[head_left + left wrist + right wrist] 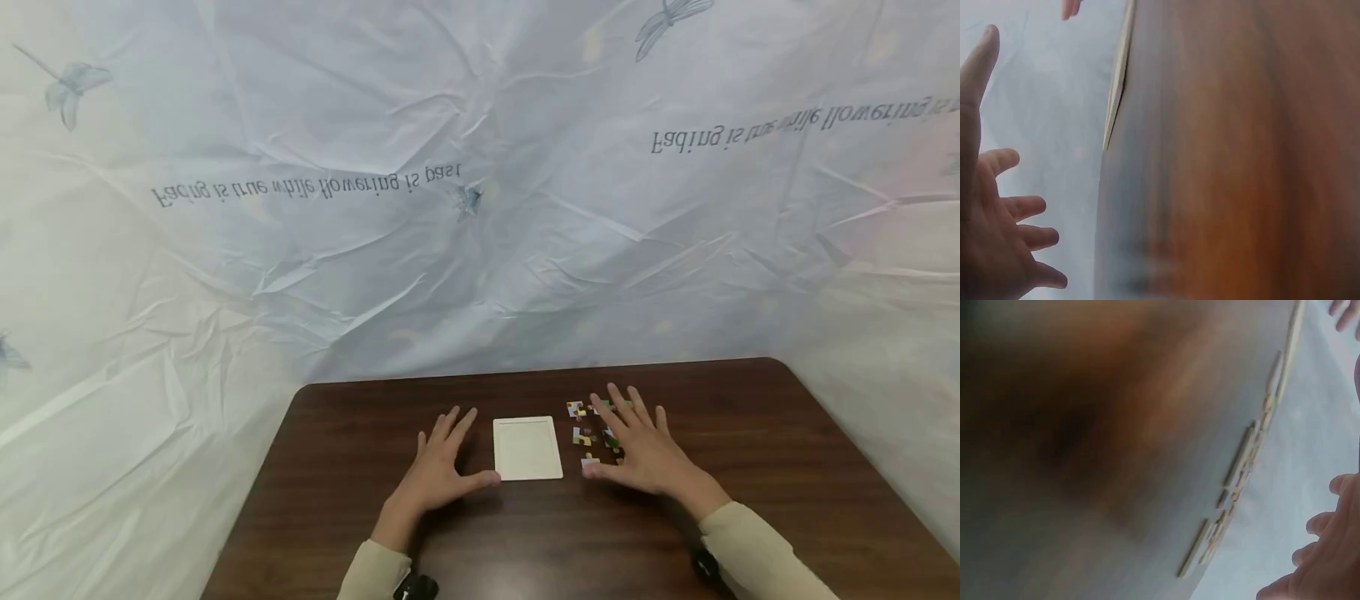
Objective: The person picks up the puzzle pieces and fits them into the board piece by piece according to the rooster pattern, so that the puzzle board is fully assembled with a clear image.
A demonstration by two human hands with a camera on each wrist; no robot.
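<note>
A pale square puzzle frame (528, 450) lies flat on the table, its recessed middle bare. To its right, several jigsaw pieces (582, 437) are spread in loose rows, some hidden under the right hand. My left hand (438, 471) is held with fingers spread and straight, its thumb tip near the frame's lower left corner. Spread just as wide, my right hand (641, 450) hovers over the pieces, its thumb overlapping the lowest left one in the head view. From the right wrist, the pieces (1242, 456) appear edge-on, and that hand (1329, 550) stands above the table with nothing held.
The dark brown wooden table (337, 467) has rounded far corners. Behind it and at both sides hangs a wrinkled white sheet (480, 275) with printed lettering and dragonflies. Black wrist straps (416, 587) sit at both sleeve cuffs.
</note>
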